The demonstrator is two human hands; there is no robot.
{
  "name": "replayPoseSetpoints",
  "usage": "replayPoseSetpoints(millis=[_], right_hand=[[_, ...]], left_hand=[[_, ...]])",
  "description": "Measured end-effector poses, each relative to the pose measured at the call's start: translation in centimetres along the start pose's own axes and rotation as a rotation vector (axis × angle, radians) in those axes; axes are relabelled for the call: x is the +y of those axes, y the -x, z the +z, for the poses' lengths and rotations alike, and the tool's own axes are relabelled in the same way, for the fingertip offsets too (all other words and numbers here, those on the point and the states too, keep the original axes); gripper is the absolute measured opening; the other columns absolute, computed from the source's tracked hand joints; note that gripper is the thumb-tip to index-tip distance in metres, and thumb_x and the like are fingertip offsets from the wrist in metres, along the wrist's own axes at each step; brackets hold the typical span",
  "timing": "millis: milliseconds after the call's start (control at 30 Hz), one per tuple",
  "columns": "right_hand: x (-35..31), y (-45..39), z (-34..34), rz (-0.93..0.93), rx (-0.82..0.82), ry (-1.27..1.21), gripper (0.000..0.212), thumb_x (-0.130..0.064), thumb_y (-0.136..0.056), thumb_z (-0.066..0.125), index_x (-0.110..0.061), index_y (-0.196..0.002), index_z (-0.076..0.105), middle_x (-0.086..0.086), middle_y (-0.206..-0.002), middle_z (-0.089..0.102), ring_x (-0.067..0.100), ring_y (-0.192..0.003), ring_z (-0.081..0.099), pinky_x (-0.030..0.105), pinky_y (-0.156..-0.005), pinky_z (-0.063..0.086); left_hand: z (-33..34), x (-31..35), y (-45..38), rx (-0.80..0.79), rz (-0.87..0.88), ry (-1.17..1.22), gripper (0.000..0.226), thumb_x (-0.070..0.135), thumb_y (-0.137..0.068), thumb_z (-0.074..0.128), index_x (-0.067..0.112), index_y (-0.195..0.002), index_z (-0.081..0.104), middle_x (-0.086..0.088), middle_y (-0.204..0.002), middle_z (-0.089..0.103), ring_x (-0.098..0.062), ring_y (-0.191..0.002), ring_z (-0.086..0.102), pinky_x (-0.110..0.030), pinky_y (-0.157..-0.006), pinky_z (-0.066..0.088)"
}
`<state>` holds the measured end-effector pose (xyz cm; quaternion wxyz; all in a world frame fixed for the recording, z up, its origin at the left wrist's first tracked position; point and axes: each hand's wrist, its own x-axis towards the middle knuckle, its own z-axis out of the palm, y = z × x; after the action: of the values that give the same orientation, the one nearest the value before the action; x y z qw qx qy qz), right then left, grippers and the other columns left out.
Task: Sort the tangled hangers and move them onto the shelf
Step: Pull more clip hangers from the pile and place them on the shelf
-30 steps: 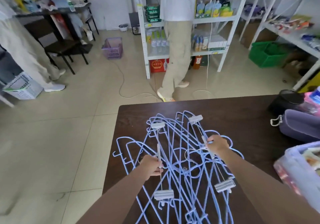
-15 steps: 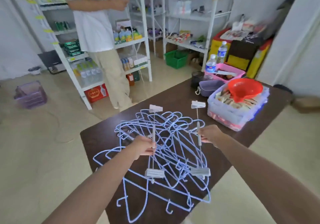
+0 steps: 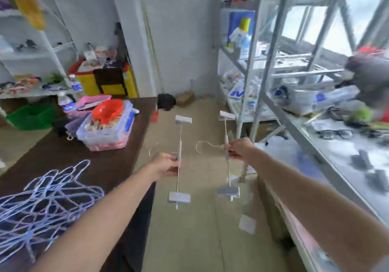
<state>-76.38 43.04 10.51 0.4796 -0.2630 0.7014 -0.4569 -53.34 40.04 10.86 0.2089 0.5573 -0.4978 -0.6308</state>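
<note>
Grey metal shelving (image 3: 294, 111) stands to the right of the dark brown table (image 3: 117, 162), where the tangled blue wire hangers (image 3: 42, 200) remain. Both hands carry clip hangers between table and shelving, apparently for shelving: left hand (image 3: 167, 164) fingers pinch one silver clip hanger (image 3: 179, 160), right hand (image 3: 239, 148) fingers clamp another silver clip hanger (image 3: 227, 156).

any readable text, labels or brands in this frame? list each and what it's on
None can be read.
Water bottle beside the pink tray: blue label, print too blurred.
Second water bottle: label blurred.
Blue and white packs on the metal shelf unit: large markings, motion-blurred, unreadable.
Blue box higher on that unit: a picture, no legible words.
Clip hangers in both hands: no print visible.
</note>
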Motion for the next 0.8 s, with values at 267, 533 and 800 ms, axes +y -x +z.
replayPoseSetpoints(millis=[267,533,800], right_hand=[[4.5,8.4,-28.3,-0.052,0.368,-0.230,0.024,0.006,-0.085,0.060,-0.003,-0.063,0.053,0.009,-0.053,0.050,0.000,-0.022,0.047,0.011,-0.030,0.043],[10.9,16.2,-42.8,-0.033,0.672,-0.334,0.018,-0.001,-0.085,0.063,-0.001,-0.067,0.059,0.008,-0.063,0.050,0.001,-0.032,0.051,0.011,-0.038,0.048],[14.2,17.9,-47.1,0.027,0.832,-0.419,0.034,-0.004,-0.087,0.062,0.017,-0.113,0.059,0.007,-0.063,0.052,0.003,-0.038,0.052,0.010,-0.041,0.049]], left_hand=[[29.8,4.4,-1.0,-0.447,0.137,-0.193,0.024,-0.011,-0.088,0.054,0.000,-0.066,0.056,0.003,-0.034,0.061,-0.004,-0.031,0.058,-0.017,-0.039,0.054],[48.4,3.7,2.3,-0.793,0.152,-0.428,0.018,-0.005,-0.090,0.053,0.001,-0.073,0.055,-0.008,-0.062,0.060,-0.008,-0.035,0.061,-0.020,-0.043,0.056],[56.8,3.2,3.3,-0.945,0.205,-0.598,0.019,-0.003,-0.091,0.053,0.007,-0.075,0.049,-0.011,-0.067,0.054,-0.004,-0.031,0.057,-0.017,-0.039,0.053]])
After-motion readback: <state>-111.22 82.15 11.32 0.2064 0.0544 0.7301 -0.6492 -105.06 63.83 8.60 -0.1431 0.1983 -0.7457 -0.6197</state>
